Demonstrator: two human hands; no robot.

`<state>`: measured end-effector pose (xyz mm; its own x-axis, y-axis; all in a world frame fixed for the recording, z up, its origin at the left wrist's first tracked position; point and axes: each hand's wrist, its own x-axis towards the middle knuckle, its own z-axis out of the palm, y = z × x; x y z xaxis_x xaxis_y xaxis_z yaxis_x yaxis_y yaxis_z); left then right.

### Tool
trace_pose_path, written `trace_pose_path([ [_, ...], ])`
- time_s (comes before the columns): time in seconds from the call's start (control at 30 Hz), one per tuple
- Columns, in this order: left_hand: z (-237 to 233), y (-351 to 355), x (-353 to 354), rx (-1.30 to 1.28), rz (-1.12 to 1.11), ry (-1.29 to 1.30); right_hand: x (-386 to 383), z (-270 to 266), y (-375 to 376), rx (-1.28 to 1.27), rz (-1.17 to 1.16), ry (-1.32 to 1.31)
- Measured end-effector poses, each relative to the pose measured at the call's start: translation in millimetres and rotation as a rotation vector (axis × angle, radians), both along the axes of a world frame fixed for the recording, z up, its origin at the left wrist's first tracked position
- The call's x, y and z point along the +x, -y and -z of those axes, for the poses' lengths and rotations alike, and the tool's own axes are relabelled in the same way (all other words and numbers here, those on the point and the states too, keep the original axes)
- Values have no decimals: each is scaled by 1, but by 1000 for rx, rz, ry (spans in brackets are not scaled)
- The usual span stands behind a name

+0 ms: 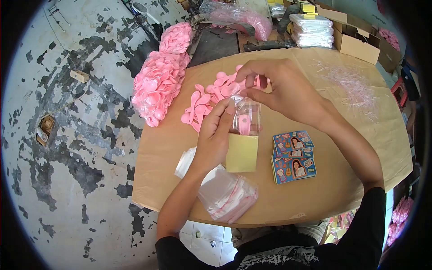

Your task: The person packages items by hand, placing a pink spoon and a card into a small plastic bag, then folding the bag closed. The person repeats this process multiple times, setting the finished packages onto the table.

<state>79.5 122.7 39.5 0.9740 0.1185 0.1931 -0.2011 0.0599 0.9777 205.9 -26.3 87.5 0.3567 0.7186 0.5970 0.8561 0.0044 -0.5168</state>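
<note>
My left hand (218, 132) is closed on the upper left edge of a clear plastic bag (254, 118). A yellow card (243, 154) fills the bag's lower part, and a pink spoon (244, 124) shows above it. Over the bag's mouth, my right hand (276, 85) has its fingers and thumb curled toward each other; anything between the tips is too small to make out. Loose pink spoons (198, 107) lie behind my hands. Below my left wrist is a stack of clear bags (227, 193). Printed blue cards (294, 168) are piled to the right.
Brown paper covers the table (351, 157). Large bags of pink spoons (159, 81) stand at its left edge. Thin clear strips (353, 85) lie scattered at the right. Behind are packed clear bags (311, 30) and a cardboard box (357, 47).
</note>
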Motion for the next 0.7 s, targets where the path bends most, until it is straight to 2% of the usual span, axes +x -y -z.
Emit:
trace_pose_path([
  [0.07,1,0,-1,9,-52,-3,6,10,-4,141,50,372],
  [0.37,10,10,4,120,-151,185,-1,12,-3,53,161,547],
  [0.47,19,-5,3,366,-146,150,0,18,-6,66,158,584],
  [0.57,8,-1,-3,392,-138,-55,3,26,-10,61,142,680],
  [0.7,29,-8,3,531,-183,87,8,33,-13,41,139,536],
])
